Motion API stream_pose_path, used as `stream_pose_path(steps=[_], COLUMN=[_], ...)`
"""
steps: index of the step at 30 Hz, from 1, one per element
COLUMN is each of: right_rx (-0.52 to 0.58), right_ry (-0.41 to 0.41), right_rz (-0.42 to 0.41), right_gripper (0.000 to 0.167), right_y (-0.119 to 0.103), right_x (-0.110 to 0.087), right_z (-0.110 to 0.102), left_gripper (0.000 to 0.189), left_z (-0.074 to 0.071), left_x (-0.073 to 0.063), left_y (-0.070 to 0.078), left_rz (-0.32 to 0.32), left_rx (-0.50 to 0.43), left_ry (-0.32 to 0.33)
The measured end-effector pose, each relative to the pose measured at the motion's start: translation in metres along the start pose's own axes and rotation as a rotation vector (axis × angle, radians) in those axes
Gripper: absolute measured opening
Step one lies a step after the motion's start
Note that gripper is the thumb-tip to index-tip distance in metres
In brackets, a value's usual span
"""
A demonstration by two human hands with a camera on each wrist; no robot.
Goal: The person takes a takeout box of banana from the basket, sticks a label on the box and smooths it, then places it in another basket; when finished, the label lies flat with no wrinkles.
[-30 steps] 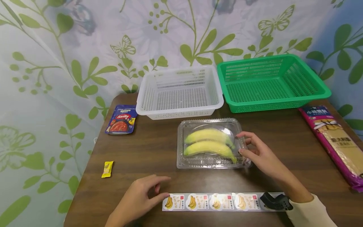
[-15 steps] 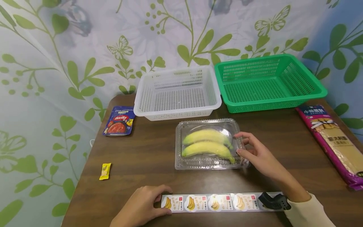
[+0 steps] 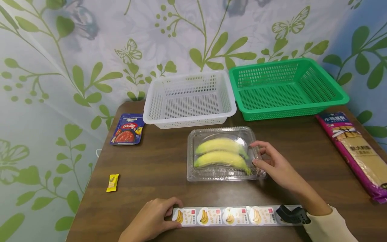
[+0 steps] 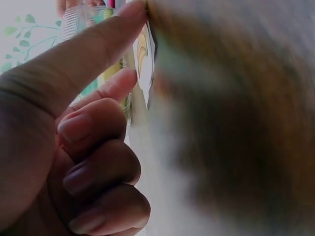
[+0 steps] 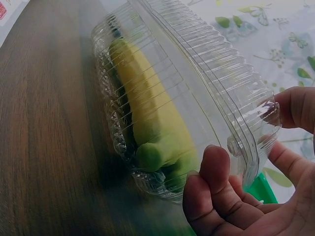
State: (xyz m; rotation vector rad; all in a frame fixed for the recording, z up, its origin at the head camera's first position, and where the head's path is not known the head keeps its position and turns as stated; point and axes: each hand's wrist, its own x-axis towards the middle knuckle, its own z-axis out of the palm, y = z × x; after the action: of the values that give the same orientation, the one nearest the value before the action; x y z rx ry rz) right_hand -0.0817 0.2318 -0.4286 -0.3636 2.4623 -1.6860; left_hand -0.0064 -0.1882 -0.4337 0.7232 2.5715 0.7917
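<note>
In the head view, two yellow bananas with greenish ends lie inside a closed clear plastic clamshell box. My right hand grips the box's right edge, thumb and fingers at the rim. In the right wrist view the box appears at a slant, with the banana tips facing the hand. Nearer the front lies a strip of banana stickers. Its left end is between the thumb and index finger of my left hand; the other fingers curl under in the left wrist view.
A white basket and a green basket stand at the back. To the left are a blue Barilla pouch and a small yellow packet. A long pasta pack lies right. A black wrist strap overlaps the strip.
My left hand has lowered onto the left end of the sticker strip, its thumb and index finger closing at the edges. My right hand stays at the box's edge.
</note>
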Motion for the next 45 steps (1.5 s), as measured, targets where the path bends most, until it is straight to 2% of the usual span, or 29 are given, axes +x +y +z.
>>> stream_pose_path(steps=[23,28,33,41,45], right_rx=[-0.011,-0.001,0.01,0.02,0.027], right_ry=[-0.001,0.001,0.004,0.052,0.102], right_rz=[0.016,0.006,-0.013,-0.066,-0.127], right_gripper=[0.048,0.048,0.048,0.047,0.048], right_y=[-0.001,-0.001,0.0,0.007,0.012], right_x=[-0.001,-0.002,-0.002,0.0,0.002], right_z=[0.0,0.001,0.003,0.006,0.01], left_gripper=[0.026,0.012,0.011,0.007,0.007], left_z=[0.004,0.009,0.012,0.005,-0.001], left_x=[0.002,0.004,0.005,0.005,0.003], left_y=[-0.003,-0.004,-0.006,-0.01,-0.012], left_rz=[0.038,0.055,0.093,0.11,0.087], left_rx=[-0.107,-0.135,-0.146,-0.361,-0.46], left_ry=[0.014,0.053,0.089,0.131,0.134])
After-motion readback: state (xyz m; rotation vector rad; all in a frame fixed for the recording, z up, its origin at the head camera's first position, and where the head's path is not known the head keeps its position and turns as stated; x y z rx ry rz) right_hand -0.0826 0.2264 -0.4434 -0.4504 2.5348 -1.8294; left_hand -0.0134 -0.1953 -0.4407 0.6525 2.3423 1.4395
